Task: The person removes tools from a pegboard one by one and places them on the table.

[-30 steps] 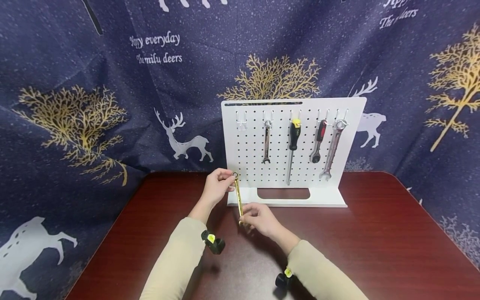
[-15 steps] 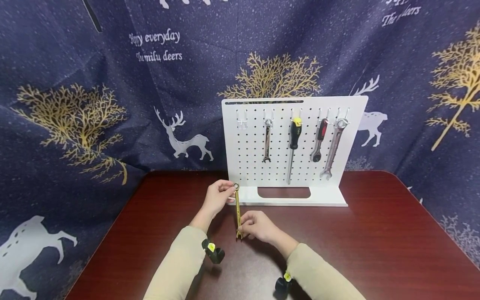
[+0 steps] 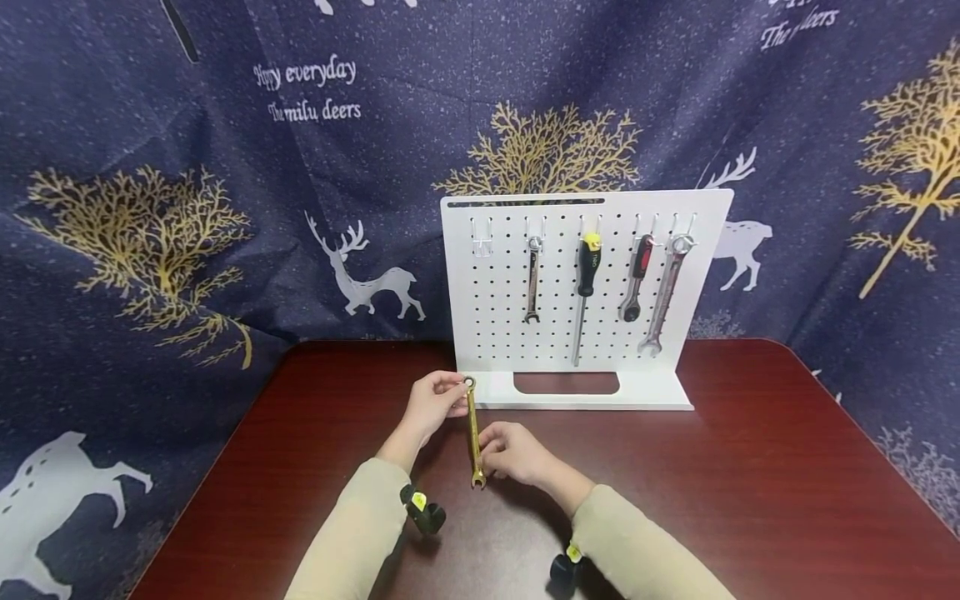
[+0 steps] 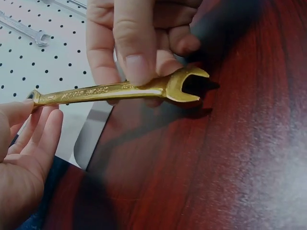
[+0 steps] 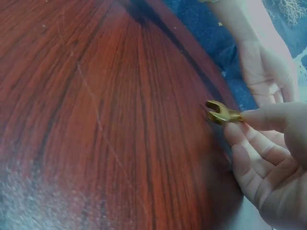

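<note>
A gold combination wrench (image 3: 473, 429) is held between both hands above the table, ring end toward the pegboard and open jaw toward the wearer. The left hand (image 3: 433, 406) pinches it by the ring end. Near the open end, the right hand (image 3: 517, 454) grips the shaft between thumb and fingers. In the left wrist view, the wrench (image 4: 105, 93) shows raised lettering along its shaft, with the right hand's (image 4: 136, 43) thumb on top. Only the wrench's forked end (image 5: 220, 112) shows in the right wrist view, jutting past the right hand's (image 5: 273, 158) fingertips.
A white pegboard (image 3: 510, 342) stands behind the hands. On it hang a small wrench (image 3: 533, 283), a black-and-yellow screwdriver (image 3: 588, 271), a ratchet (image 3: 639, 275) and a large wrench (image 3: 666, 296). Bare clear hooks (image 3: 482, 242) sit at its upper left. The red-brown table (image 3: 750, 492) lies beneath.
Both hands have lowered the wrench and brought it closer to the wearer. The right fingers have shifted up from the open end, so the jaw now shows. The pegboard tools stay put.
</note>
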The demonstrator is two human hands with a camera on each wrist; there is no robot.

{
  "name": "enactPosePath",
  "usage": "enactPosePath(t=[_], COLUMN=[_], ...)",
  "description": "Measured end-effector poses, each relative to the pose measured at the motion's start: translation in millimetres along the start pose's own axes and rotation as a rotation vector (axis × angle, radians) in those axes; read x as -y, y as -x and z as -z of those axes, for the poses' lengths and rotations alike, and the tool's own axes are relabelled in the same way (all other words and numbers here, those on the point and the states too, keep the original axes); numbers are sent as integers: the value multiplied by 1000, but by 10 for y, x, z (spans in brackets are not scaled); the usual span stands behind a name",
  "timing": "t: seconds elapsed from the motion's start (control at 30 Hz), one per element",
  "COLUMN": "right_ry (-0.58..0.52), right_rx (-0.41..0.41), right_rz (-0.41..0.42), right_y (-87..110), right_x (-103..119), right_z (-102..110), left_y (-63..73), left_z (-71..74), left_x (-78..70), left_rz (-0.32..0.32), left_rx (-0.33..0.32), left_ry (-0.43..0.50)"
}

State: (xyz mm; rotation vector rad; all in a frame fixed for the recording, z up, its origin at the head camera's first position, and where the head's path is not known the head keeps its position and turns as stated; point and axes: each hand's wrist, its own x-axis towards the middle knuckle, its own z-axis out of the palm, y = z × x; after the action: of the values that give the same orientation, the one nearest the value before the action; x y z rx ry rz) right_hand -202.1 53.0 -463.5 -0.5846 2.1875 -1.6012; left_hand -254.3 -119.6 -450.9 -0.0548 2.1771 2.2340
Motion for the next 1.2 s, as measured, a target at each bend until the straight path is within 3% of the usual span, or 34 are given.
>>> enactPosePath(t=[0.33,0.63,0.9,1.2], right_ry=[-173,-376,-433,-438], right_rx=[-93,-63,-23,-21], right_rz=[-36,-89,-116,-110], right_y=[-111,-207,-201,-188], right_x=[-32,-106,-122,-119], right_z=[15,61,88,66], left_y=[62,120,145,192], left_z=[-3,-19,-2,53], left_x=[137,228,318,390], left_rz=[61,110,105,55], left_rx=[28,22,16,38], left_ry=[-49,-114,-116,-133])
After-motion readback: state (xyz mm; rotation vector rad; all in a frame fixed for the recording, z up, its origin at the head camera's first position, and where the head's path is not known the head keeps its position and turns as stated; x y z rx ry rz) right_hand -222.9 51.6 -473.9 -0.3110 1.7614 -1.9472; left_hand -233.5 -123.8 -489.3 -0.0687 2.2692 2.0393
